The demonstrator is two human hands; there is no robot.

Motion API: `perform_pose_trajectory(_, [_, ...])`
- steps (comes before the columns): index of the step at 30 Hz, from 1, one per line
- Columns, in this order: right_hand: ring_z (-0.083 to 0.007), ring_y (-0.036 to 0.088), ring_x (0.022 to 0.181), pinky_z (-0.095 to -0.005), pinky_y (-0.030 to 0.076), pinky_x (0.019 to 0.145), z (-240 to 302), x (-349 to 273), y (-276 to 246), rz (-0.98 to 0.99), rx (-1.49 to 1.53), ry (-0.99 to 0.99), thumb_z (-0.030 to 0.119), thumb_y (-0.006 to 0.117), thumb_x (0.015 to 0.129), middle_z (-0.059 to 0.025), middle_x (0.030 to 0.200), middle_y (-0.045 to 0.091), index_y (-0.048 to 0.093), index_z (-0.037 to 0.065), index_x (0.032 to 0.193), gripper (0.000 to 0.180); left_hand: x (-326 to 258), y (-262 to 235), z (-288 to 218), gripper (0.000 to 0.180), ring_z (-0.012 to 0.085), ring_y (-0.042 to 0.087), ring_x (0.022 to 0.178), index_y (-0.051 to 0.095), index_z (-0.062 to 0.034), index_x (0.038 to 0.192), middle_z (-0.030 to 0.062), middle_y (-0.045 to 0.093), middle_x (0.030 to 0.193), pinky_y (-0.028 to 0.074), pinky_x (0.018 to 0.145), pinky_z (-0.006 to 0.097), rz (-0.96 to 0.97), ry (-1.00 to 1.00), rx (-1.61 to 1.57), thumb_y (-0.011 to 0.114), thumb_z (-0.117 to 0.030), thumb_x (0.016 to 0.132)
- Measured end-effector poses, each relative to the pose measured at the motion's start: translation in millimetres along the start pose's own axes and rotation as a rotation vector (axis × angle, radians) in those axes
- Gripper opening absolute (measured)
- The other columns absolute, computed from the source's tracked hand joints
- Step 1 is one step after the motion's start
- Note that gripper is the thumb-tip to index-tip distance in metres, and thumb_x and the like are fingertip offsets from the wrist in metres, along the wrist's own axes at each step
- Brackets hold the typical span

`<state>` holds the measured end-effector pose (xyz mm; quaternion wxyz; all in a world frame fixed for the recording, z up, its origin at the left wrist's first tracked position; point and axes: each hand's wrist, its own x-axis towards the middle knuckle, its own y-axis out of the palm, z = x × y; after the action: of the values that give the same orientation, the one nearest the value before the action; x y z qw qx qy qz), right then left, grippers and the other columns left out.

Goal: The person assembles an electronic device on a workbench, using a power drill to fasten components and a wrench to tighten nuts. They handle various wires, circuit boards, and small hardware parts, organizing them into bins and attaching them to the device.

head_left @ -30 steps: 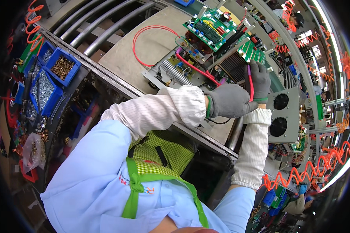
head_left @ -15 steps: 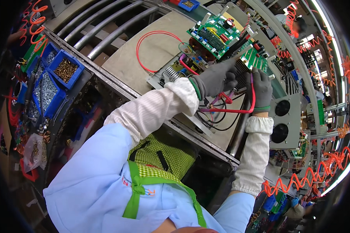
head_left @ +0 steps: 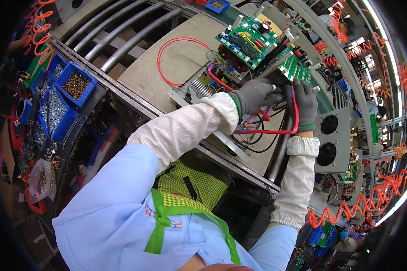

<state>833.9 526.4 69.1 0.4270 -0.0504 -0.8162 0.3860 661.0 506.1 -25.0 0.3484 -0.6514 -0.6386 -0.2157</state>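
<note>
Head view: right hand (head_left: 304, 106) pinches red cable (head_left: 269, 132), clear of bench edge (head_left: 138, 99)

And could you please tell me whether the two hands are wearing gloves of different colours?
No, the left hand and the right hand both wear matching grey gloves.

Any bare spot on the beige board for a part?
Beige board, between metal rollers and red wire loop; also inside the loop. Crowded around left hand and right hand: green circuit boards, red cable.
</note>
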Motion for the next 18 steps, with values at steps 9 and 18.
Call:
perform_pose_trajectory(9, [-0.0329,0.065,0.089,-0.0413,0.054,0.078,1,1,-1,0.015,0.028,0.013,0.025,0.069,0.085,-0.0143,0.102,0.066,0.066,0.006,0.109,0.030,35,30,0,0.015,0.0040,0.054,0.063,0.064,-0.0087,0.104,-0.0015,0.061,0.082,0.044,0.056,0.020,-0.021,-0.707,-0.727,0.053,-0.017,0.097])
perform_pose_trajectory(18, [-0.0322,0.065,0.089,-0.0408,0.053,0.079,0,0,-3,0.015,0.037,0.002,0.024,0.070,0.085,-0.0143,0.101,0.066,0.067,0.006,0.108,0.029,35,27,3,0.013,0.0034,0.052,0.065,0.065,-0.0104,0.099,-0.0016,0.060,0.084,0.043,0.056,0.018,0.004,-0.647,-0.913,0.053,-0.016,0.097])
